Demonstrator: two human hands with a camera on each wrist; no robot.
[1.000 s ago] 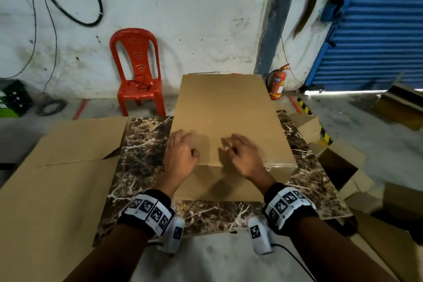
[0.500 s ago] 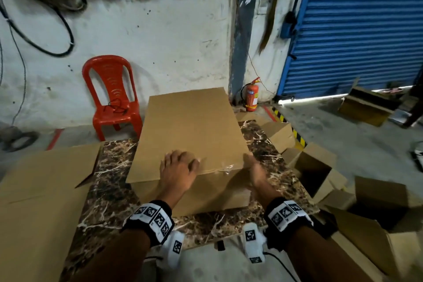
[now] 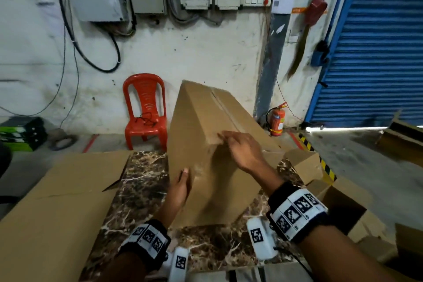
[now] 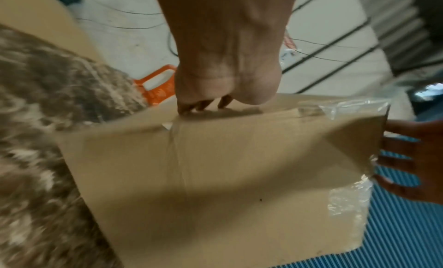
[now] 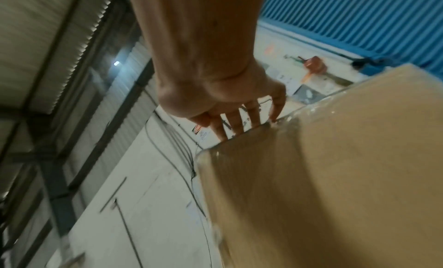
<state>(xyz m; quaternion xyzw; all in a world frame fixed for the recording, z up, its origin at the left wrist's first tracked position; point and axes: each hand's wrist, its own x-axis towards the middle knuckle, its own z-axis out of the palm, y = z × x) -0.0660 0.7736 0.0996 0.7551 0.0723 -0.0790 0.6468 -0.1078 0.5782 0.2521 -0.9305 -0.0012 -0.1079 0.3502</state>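
Observation:
A long brown cardboard box (image 3: 215,190) stands tipped up on the marble table (image 3: 142,190), its taped face turned up and to the right. My left hand (image 3: 180,186) holds its near left corner edge, thumb on the near face and fingers round the side; the left wrist view shows those fingers (image 4: 191,105) curled over the box (image 4: 215,177) edge. My right hand (image 3: 242,151) rests on the upper edge with straight, spread fingers (image 5: 235,124) touching the box (image 5: 335,177). Clear tape (image 4: 345,202) wraps one corner.
A large flattened cardboard sheet (image 3: 57,201) overlaps the table's left side. Open cardboard boxes (image 3: 343,208) lie on the floor at right. A red plastic chair (image 3: 145,112) and a fire extinguisher (image 3: 277,121) stand by the wall, with a blue shutter (image 3: 377,52) at right.
The box has gone from lying flat to tipped up on end. My right hand moved from its right side to the upper edge; my left hand shifted down to the left corner.

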